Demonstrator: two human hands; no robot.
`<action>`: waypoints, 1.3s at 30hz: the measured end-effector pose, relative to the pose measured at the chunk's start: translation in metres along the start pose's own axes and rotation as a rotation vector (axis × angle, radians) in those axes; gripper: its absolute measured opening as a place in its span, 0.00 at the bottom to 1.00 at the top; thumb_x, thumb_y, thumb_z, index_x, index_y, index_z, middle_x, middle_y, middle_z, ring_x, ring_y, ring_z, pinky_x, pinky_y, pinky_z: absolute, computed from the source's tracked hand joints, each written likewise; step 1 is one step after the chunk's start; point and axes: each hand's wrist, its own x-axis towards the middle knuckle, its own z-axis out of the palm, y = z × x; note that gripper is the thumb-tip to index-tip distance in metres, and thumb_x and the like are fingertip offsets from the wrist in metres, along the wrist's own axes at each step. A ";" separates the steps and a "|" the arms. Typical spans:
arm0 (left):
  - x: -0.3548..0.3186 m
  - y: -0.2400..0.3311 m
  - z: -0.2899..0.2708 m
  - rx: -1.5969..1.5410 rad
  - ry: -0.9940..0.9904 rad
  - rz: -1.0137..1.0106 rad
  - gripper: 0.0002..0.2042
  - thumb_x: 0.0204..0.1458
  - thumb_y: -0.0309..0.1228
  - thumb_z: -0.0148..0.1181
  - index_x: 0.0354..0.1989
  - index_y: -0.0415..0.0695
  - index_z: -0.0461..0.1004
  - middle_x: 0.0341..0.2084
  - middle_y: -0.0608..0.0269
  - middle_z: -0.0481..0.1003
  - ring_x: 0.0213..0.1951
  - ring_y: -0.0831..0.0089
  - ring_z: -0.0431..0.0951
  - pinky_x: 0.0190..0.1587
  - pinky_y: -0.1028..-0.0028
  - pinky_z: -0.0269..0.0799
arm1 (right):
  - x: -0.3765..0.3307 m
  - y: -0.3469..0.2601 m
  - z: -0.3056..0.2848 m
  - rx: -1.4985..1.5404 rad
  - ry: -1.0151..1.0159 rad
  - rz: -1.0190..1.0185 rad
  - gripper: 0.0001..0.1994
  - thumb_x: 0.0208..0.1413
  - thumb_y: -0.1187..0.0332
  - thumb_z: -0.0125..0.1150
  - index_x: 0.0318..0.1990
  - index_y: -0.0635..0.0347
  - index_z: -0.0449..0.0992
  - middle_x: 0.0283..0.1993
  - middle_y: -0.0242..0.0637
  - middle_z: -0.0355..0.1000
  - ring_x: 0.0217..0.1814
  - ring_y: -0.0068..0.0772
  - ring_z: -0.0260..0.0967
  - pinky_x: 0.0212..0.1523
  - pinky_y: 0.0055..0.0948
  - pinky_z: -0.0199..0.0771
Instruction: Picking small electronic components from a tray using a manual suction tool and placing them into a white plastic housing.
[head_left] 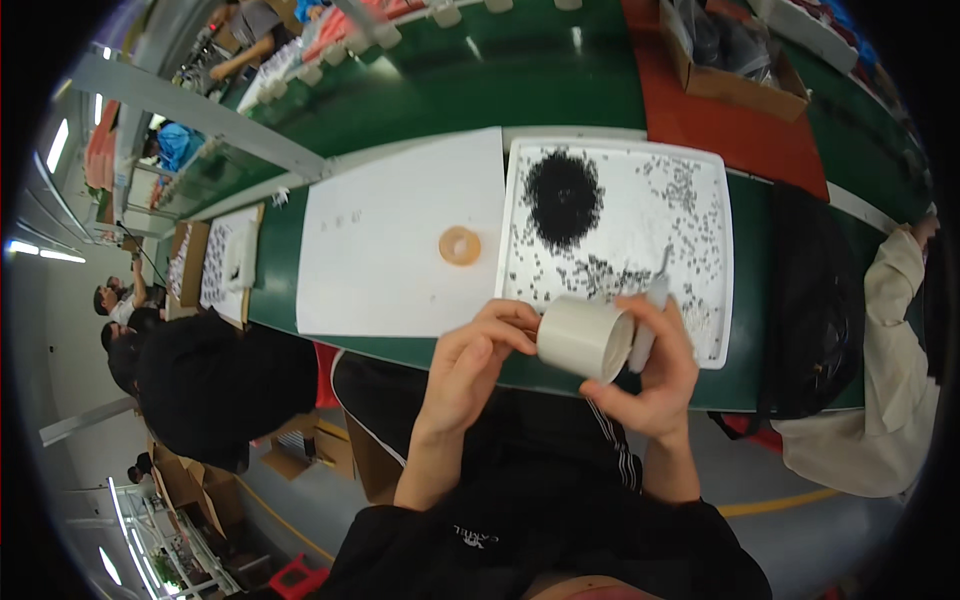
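Observation:
A cream-white cup-shaped cylinder (575,338) lies tipped on its side in the air between my hands, its open end toward the right. My left hand (470,365) has its fingertips against the cylinder's left end. Around its right rim curl the fingers of my right hand (662,375). A pale grey tool with a bent thin tip (657,295) is also tucked in my right hand, pointing away from me. Just beyond is a white tray (727,250) holding a heap of small black pieces (563,198) and many scattered grey ones.
On a white sheet (390,270) left of the tray rests a roll of tape (460,246). A green bench top (480,80) and a cardboard box (740,85) lie farther off. People sit on both sides, a pale sleeve (850,430) to the right. A black bag-like bundle (815,300) borders the tray.

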 end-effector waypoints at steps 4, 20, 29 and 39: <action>-0.002 0.003 -0.014 0.207 0.085 0.081 0.13 0.64 0.35 0.52 0.37 0.35 0.76 0.42 0.53 0.73 0.45 0.67 0.74 0.50 0.70 0.68 | 0.008 0.000 -0.025 -0.146 0.235 -0.083 0.34 0.38 0.69 0.77 0.56 0.66 0.71 0.45 0.39 0.64 0.46 0.31 0.67 0.44 0.25 0.69; -0.003 -0.022 -0.063 0.880 0.495 0.181 0.05 0.60 0.26 0.57 0.38 0.36 0.73 0.30 0.66 0.74 0.35 0.79 0.73 0.43 0.79 0.68 | 0.116 -0.007 -0.197 -1.119 0.664 0.277 0.27 0.51 0.60 0.70 0.52 0.72 0.73 0.30 0.40 0.75 0.28 0.27 0.73 0.33 0.25 0.73; -0.008 -0.021 -0.073 0.842 0.471 0.150 0.05 0.61 0.25 0.56 0.38 0.36 0.73 0.31 0.65 0.74 0.36 0.79 0.73 0.43 0.79 0.67 | 0.094 -0.035 -0.156 -1.037 1.042 -0.098 0.29 0.51 0.58 0.69 0.55 0.69 0.72 0.47 0.56 0.75 0.47 0.36 0.75 0.47 0.32 0.74; -0.005 -0.022 -0.070 0.834 0.494 0.146 0.04 0.60 0.24 0.56 0.38 0.35 0.73 0.32 0.65 0.74 0.36 0.79 0.73 0.43 0.79 0.67 | 0.071 -0.036 -0.145 -1.028 0.534 0.133 0.15 0.61 0.71 0.54 0.54 0.66 0.73 0.49 0.48 0.76 0.51 0.42 0.74 0.54 0.32 0.69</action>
